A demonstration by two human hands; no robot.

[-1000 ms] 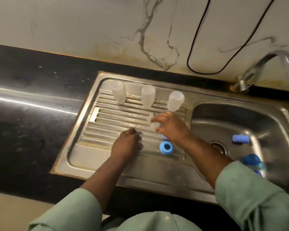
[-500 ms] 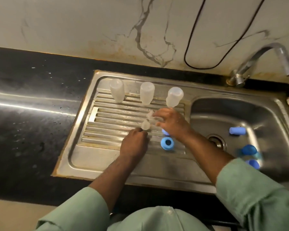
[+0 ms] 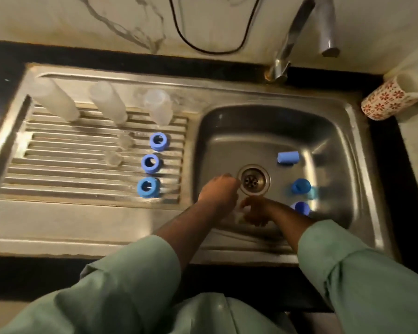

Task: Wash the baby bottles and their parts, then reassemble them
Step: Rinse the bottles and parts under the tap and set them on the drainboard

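Three clear, frosted-looking baby bottles stand mouth-down along the far edge of the ribbed draining board (image 3: pixel 58 169): the first bottle (image 3: pixel 54 100) at about 10 o'clock from the middle of the view, the second bottle (image 3: pixel 109 103) just right of it, the third bottle (image 3: pixel 157 107) nearest the basin. Toward 6 o'clock from the third bottle three blue screw rings lie in a line on the ribs, holes up: the far ring (image 3: pixel 158 141), the middle ring (image 3: pixel 150 163) and the near ring (image 3: pixel 148 187). Beside them, toward 9 o'clock, sit two small translucent teats (image 3: pixel 125 141), blurred and hard to make out.

In the steel basin (image 3: pixel 328 131), at 3 o'clock from the drain (image 3: pixel 253 180), lie three blue caps: one cap (image 3: pixel 288 157) on its side, a second cap (image 3: pixel 301 186) below it, a third cap (image 3: pixel 301 208) partly behind the right wrist.

The left hand (image 3: pixel 219 190) is low in the basin at 9 o'clock of the drain, fingers curled into a fist; what it holds, if anything, cannot be told. The right hand (image 3: pixel 255 210) is at 6 o'clock of the drain, fingers bent around something pale and blurred that I cannot identify.

A tap (image 3: pixel 297 27) rises at 12 o'clock and a patterned mug (image 3: pixel 386 100) stands at 2 o'clock
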